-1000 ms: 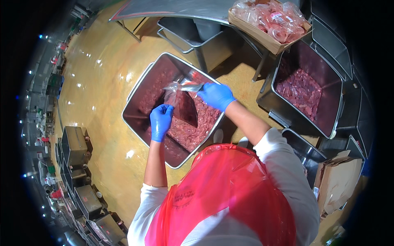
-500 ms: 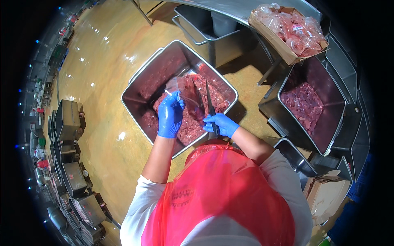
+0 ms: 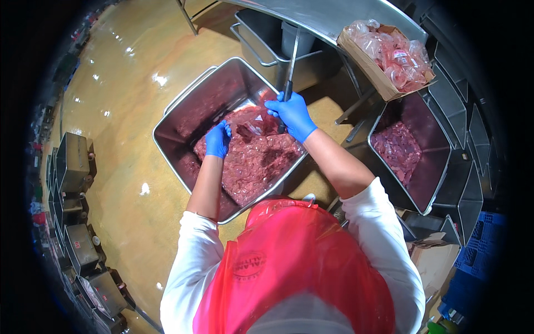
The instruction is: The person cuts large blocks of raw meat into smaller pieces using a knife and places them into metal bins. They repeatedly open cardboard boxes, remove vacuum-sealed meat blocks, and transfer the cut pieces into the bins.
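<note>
A square metal tub stands in front of me, with pinkish-red ground meat in its lower part. Over the meat, near the far side, hangs or lies a clear plastic bag smeared with red. My left hand, blue-gloved, is closed at the bag's left edge and seems to grip it; the fingertips are partly hidden. Blue-gloved too, my right hand wraps round the black handle of a long knife above the tub's right rim. The blade points up and away from me.
At the far right, a cardboard box of crumpled clear bags sits on a metal table's edge. Below it stands another meat tub. A wheeled-looking metal bin is beyond my tub; metal carts line the left. Blue crates are at right.
My right hand has moved up and right with the knife, out over the tub's rim. My left hand has shifted slightly left and lower. The bag has sunk toward the meat.
</note>
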### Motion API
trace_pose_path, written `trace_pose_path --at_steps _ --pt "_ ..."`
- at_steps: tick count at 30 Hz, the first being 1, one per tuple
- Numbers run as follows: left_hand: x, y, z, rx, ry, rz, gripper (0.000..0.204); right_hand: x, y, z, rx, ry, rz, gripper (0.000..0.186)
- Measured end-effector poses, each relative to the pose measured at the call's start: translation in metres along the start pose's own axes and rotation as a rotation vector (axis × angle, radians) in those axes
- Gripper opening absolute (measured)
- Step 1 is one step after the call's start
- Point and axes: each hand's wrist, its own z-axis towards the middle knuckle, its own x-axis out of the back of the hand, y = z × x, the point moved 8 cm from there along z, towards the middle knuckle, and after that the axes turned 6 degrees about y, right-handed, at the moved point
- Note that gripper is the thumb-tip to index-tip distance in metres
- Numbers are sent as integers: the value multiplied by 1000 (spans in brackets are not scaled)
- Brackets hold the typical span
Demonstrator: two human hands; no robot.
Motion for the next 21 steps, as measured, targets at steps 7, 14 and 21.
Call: trace_pose_path --at_steps 7,14,21 --pt "-111 107 -138 -1421 138 878 66 -41 -60 15 164 -19 -352 27" --pt "-174 75 -53 -766 -556 926 23 -33 -70 16 282 -14 -611 41" --pt "-80 -81 89 301 -47 336 6 220 1 -142 206 477 -743 38"
